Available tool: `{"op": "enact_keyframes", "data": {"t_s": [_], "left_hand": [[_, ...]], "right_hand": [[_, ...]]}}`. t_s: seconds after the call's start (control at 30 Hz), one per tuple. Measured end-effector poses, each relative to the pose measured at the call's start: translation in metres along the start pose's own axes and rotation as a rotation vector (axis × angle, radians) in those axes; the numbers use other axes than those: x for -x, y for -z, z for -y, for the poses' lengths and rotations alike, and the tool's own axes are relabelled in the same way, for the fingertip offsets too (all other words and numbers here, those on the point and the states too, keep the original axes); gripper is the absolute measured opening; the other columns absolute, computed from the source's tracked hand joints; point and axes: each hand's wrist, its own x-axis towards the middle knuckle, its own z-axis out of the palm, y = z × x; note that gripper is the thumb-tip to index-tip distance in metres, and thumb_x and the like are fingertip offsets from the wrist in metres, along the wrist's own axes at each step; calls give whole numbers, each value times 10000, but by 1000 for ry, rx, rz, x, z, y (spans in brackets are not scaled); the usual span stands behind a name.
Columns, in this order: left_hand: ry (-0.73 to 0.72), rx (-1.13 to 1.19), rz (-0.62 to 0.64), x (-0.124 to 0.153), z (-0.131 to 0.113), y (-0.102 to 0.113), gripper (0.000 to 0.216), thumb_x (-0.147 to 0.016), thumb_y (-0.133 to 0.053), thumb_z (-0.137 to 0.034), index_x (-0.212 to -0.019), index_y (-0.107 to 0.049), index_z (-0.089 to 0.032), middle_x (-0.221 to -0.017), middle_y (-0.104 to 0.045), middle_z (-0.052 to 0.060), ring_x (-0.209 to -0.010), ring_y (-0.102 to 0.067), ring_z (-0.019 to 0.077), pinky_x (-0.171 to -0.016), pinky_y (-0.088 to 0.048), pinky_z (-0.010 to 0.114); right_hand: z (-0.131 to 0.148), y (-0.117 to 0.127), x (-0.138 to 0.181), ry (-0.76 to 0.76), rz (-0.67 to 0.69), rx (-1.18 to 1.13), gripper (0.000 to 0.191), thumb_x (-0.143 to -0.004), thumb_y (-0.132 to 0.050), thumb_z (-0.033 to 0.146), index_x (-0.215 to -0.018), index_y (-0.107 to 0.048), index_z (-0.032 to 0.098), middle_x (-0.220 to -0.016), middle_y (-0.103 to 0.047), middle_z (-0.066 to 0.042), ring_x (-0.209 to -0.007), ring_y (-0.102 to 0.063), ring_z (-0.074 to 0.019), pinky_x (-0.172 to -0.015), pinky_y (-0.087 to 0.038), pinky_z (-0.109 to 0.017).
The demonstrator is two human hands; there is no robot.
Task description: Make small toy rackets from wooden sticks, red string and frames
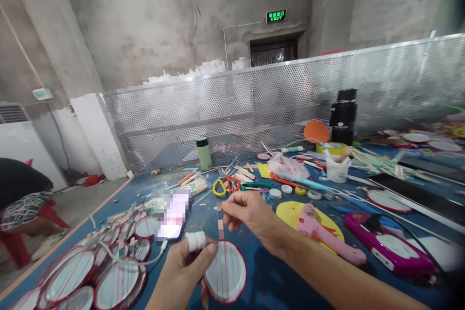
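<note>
My left hand (189, 267), with white tape (195, 241) wrapped round a finger, grips the left edge of a round white disc (234, 273) with a red rim. Thin red lines run lengthwise down the disc's face. From its top a flat wooden stick (220, 229) sticks out like the neck of a small banjo. Fingers of my right hand (245, 215) are pinched at the far end of this stick; whether they also hold a thread is too small to tell. Similar red-rimmed discs (70, 276) lie piled left of my left hand.
A lit phone (174, 215) with a white cable lies beyond my left hand. Yellow-handled and red-handled tools (219, 187) lie ahead. To the right are a pink glue gun (327, 237), a purple device (390, 244), a plastic cup (337, 170) and a black flask (343, 118).
</note>
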Motion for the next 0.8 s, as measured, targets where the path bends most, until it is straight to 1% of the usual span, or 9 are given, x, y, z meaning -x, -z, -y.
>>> {"op": "enact_keyframes", "data": {"t_s": [0.13,0.4,0.57,0.67,0.73,0.8], "left_hand": [[0,-2,-6,1,-2,0,432,-761,-676,-572,-741,-621,-143,-488,-511,-30,-369,-472,84,-335,-384,170],[1,6,-4,3,-2,2,424,-760,-681,-561,-753,-619,-142,-486,-516,-32,-365,-475,81,-331,-385,164],[7,-6,-4,2,-1,2,410,-772,-677,-547,-796,-628,-140,-474,-538,-23,-358,-478,83,-335,-372,162],[0,0,6,1,-1,2,420,-771,-674,-556,-755,-629,-139,-470,-524,-26,-355,-472,80,-335,-365,161],[1,9,2,0,0,3,425,-766,-677,-560,-720,-623,-141,-467,-512,-29,-357,-466,77,-340,-367,164],[0,7,-7,-1,0,5,428,-769,-676,-558,-682,-607,-144,-465,-518,-25,-358,-463,75,-352,-370,169]], "right_hand": [[0,-2,1,21,-4,-10,292,-770,-657,407,-653,-594,147,-611,-662,-7,-501,-558,-81,-521,-400,-226],[0,-2,1,34,-14,10,273,-760,-638,388,-647,-588,145,-598,-654,-10,-503,-544,-87,-522,-384,-229],[-3,-2,0,37,-13,21,278,-759,-641,388,-636,-586,145,-600,-657,-17,-501,-544,-84,-511,-382,-219],[-3,0,-3,16,-2,32,274,-799,-614,385,-681,-610,138,-615,-664,-24,-496,-550,-82,-492,-375,-208],[0,5,-4,-29,-4,41,317,-858,-550,425,-758,-630,134,-623,-670,-31,-481,-556,-87,-467,-370,-206],[3,12,-2,-40,-28,76,358,-893,-504,452,-763,-621,139,-598,-657,-25,-458,-548,-88,-448,-372,-202]]}}
